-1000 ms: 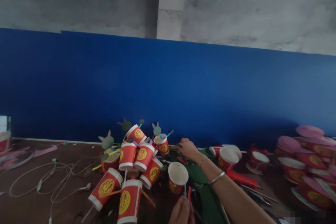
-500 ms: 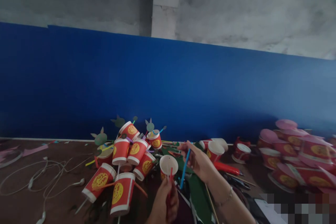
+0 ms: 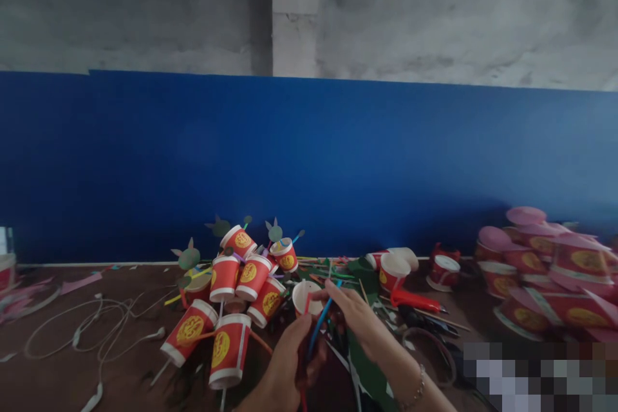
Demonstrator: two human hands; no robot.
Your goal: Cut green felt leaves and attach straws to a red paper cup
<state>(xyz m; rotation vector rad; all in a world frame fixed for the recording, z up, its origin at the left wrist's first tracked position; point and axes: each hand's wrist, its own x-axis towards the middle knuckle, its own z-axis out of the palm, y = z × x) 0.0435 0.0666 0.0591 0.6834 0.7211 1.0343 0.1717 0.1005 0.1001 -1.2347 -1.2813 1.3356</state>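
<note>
Low in the centre, my left hand (image 3: pixel 290 360) is closed around a red straw (image 3: pixel 308 306), its bent tip sticking up past the thumb. My right hand (image 3: pixel 362 322) comes in from the right with its fingers together on a blue straw (image 3: pixel 320 327). The blue straw slants down to my left hand, and its lower end is hidden there. My right fingertips are beside the red straw's tip; whether they touch it I cannot tell. Just behind both hands stands a paper cup (image 3: pixel 298 296), its white inside facing me and partly covered by the fingers.
Red paper cups with straws (image 3: pixel 230 351) are heaped on the left, some with rabbit-head cutouts (image 3: pixel 188 259). White earphones (image 3: pixel 157 333) lie farther left. Rightward are a red-handled tool (image 3: pixel 418 300), loose cups (image 3: pixel 394 270) and pink-trimmed cups (image 3: pixel 579 264). A blue panel (image 3: pixel 309 167) stands behind the table.
My right hand has lowered toward my left, bringing the blue straw against it beside the red straw. The two hands are now close together, and the view has shifted slightly.
</note>
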